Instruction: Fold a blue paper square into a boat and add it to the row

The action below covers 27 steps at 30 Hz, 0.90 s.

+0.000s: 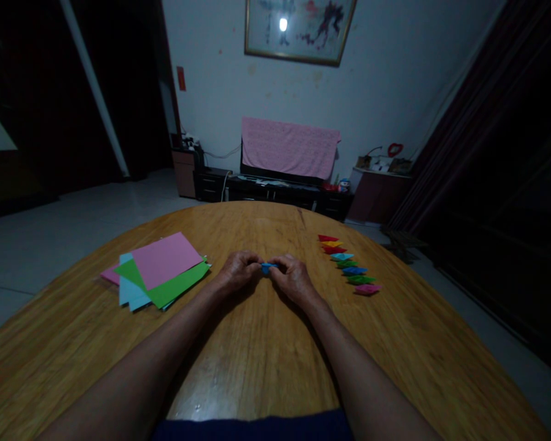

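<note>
Between my two hands is a small piece of folded blue paper, mostly covered by fingers, so its full shape is hidden. My left hand pinches its left end. At the other end, my right hand grips it with thumb and fingers closed. Both hands are low over the middle of the wooden table. To the right runs a slanting row of several folded paper boats in different colours, with a pink paper boat nearest me and a red paper boat farthest away.
Left of my hands lies a loose stack of coloured sheets, with a pink sheet on top and a green sheet under it. Beyond the round table edge stand a low black cabinet and a screen draped with a pink cloth.
</note>
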{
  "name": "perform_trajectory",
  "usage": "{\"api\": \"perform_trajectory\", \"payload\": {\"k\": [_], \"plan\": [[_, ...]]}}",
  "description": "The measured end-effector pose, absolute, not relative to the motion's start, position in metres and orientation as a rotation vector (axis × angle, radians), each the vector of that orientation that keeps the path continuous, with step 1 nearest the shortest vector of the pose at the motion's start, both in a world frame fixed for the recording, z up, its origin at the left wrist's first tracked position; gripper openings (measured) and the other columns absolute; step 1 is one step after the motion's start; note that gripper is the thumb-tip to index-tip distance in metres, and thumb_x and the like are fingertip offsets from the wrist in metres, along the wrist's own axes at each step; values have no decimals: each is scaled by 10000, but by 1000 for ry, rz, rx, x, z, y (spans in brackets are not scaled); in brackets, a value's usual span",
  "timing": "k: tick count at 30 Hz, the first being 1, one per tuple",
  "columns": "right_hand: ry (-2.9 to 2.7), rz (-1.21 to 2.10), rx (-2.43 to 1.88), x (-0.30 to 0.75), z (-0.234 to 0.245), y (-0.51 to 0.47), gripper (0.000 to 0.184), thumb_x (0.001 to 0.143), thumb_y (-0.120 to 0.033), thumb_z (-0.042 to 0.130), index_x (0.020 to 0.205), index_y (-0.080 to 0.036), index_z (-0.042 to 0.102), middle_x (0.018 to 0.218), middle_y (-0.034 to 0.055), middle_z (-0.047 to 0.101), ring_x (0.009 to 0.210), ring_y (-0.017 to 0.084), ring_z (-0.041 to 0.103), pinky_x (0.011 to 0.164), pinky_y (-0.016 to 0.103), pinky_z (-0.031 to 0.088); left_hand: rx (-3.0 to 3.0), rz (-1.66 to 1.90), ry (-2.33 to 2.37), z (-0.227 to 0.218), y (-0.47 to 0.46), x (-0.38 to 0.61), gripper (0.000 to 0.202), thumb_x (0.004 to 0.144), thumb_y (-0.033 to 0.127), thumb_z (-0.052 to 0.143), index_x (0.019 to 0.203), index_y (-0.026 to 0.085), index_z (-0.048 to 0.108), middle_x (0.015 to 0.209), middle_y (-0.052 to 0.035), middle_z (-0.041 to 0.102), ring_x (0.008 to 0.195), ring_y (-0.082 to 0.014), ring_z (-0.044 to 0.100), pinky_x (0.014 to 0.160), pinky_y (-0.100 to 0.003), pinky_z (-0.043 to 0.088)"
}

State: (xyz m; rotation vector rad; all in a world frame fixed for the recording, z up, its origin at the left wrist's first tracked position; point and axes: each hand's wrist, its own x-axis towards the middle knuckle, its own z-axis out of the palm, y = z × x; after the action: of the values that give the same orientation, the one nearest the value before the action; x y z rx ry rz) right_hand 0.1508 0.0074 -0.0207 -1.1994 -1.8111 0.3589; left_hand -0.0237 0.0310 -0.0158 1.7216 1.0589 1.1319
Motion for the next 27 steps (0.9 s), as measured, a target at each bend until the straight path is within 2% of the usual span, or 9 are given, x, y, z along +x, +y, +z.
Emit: {"api": "perform_trajectory", "payload": {"k": [15, 27], "plan": [[-1821, 399, -1213, 153, -20, 8, 108, 777, -209, 623, 796, -216, 729, 778, 25, 613, 746, 161, 560, 686, 279, 428, 1567, 1053, 1061, -22, 30, -23, 107, 670, 271, 658, 646, 181, 710, 514, 7, 538, 469, -105, 418, 432, -209, 268], [-1852, 471, -1200, 156, -17, 7, 118, 780, -228, 614, 768, -210, 730, 754, 20, 644, 710, 164, 559, 675, 286, 413, 1499, 1010, 1050, -21, 26, -22, 101, 678, 272, 656, 655, 179, 689, 491, 15, 510, 429, -97, 395, 412, -227, 238]]}}
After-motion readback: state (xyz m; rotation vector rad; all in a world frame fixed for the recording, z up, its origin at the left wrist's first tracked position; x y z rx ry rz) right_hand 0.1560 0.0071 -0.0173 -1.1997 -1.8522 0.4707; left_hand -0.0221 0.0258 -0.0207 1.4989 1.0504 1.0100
